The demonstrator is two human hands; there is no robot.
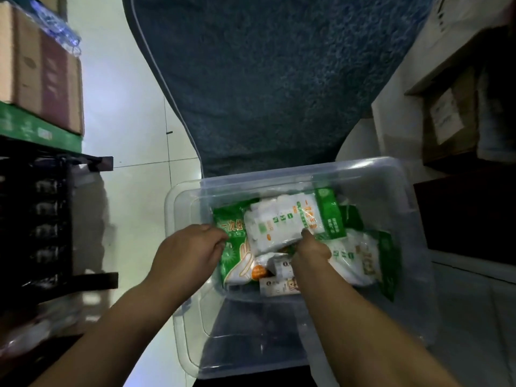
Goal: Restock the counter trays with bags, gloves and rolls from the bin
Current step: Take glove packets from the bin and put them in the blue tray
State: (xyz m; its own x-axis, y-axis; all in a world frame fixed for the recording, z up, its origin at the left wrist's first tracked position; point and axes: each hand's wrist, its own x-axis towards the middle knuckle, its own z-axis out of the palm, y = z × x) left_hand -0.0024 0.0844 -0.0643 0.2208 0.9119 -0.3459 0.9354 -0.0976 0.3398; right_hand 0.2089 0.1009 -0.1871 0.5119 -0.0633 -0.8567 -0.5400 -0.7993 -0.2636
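A clear plastic bin point(418, 247) stands on the floor, partly on a blue mat. Inside lie several green-and-white packs. A white pack with a green end point(282, 222) lies on top, and my right hand point(310, 251) grips its near edge. My left hand point(190, 247) reaches over the bin's left rim, its curled fingers at the edge of a green glove pack point(237, 263); whether it holds the pack is hidden. Small white boxed rolls point(279, 286) lie under my right wrist. Another white-and-green pack point(363, 258) lies at the right.
Cardboard boxes point(42, 71) are stacked at the left above a black crate rack point(42, 219). Further boxes point(452, 118) sit on shelves at the right. The blue mat point(265, 79) runs ahead over pale floor tiles point(125, 121).
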